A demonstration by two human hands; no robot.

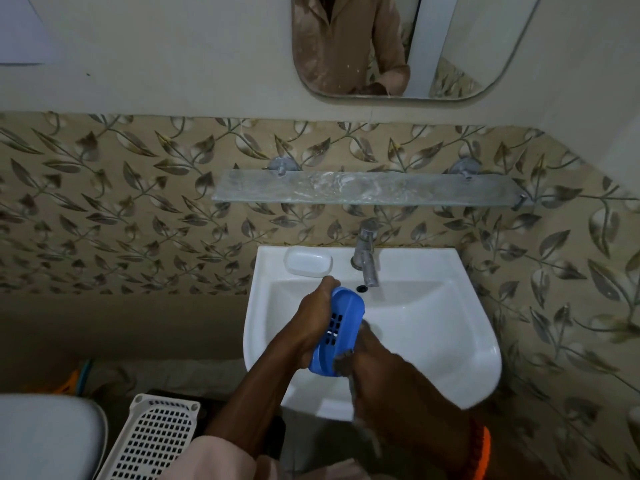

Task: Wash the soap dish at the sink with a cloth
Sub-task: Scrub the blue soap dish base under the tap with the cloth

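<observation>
- Over the white basin [433, 341], a little left of its middle, the blue soap dish [337, 332] is held up in the air, clear of the porcelain.
- The left hand [311, 320] has its grip wrapped round the dish's left edge, fingertips reaching up near the far end; the dish is tipped so its slotted face is toward the person.
- The dish's long axis runs from near the person, low, up and away toward the tap [367, 258], leaning slightly to the right.
- The right hand [384, 372] is at the dish's near, lower-right corner, its grip closed on a dark, wet-looking cloth [344, 358] pressed against the rim there; the cloth is mostly hidden and blurred.
- From that grip, the unwiped length of the dish lies up and away, so I judge the next stroke goes along the long axis toward the tap end, with the left hand steadying.
- The spout ends above and to the right of the dish; I cannot tell whether water is running.
- A white soap-dish part [308, 261] rests on the basin's back ledge, left of the tap, apart from both hands.
- No brand, label or writing can be read on anything.
</observation>
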